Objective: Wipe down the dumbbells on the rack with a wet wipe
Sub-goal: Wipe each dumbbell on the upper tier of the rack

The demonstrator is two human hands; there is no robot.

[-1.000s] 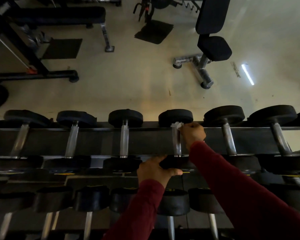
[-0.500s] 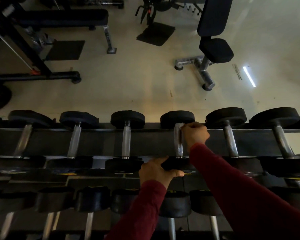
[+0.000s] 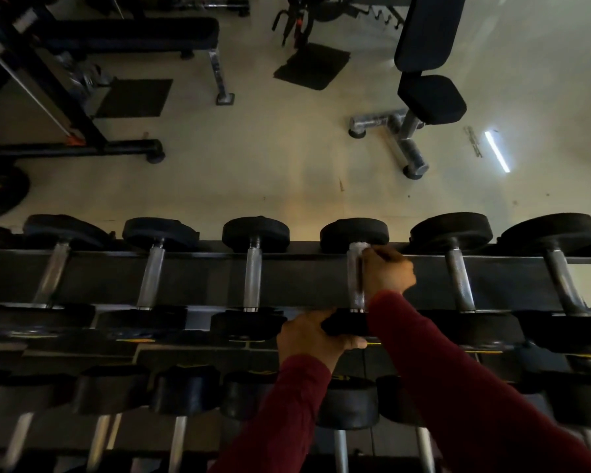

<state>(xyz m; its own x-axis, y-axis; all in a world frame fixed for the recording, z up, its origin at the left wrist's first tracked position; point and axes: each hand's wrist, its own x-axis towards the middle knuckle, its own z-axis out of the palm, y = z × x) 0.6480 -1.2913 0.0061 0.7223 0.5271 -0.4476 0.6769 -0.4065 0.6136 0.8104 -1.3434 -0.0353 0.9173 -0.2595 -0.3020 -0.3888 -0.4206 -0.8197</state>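
Right hand [image 3: 386, 271] fingers curled round knurled chrome handle of black round-headed dumbbell [image 3: 356, 278], far end; wipe unclear. Left hand [image 3: 313, 332] grips near head. Neighbour dumbbells apart on dark metal rack [image 3: 198, 278].

Two arms enter from lower edge of frame, both in long dark red sleeves. Left sleeve [image 3: 287, 414] rises from bottom centre, plain knit-like fabric, cuff ending at wrist. Right sleeve [image 3: 475, 387] wider, fills lower right corner, same maroon cloth, soft folds, no print or logo visible. Left hand [image 3: 313, 334] and right hand [image 3: 386, 269] bare: no gloves, rings or watch seen.
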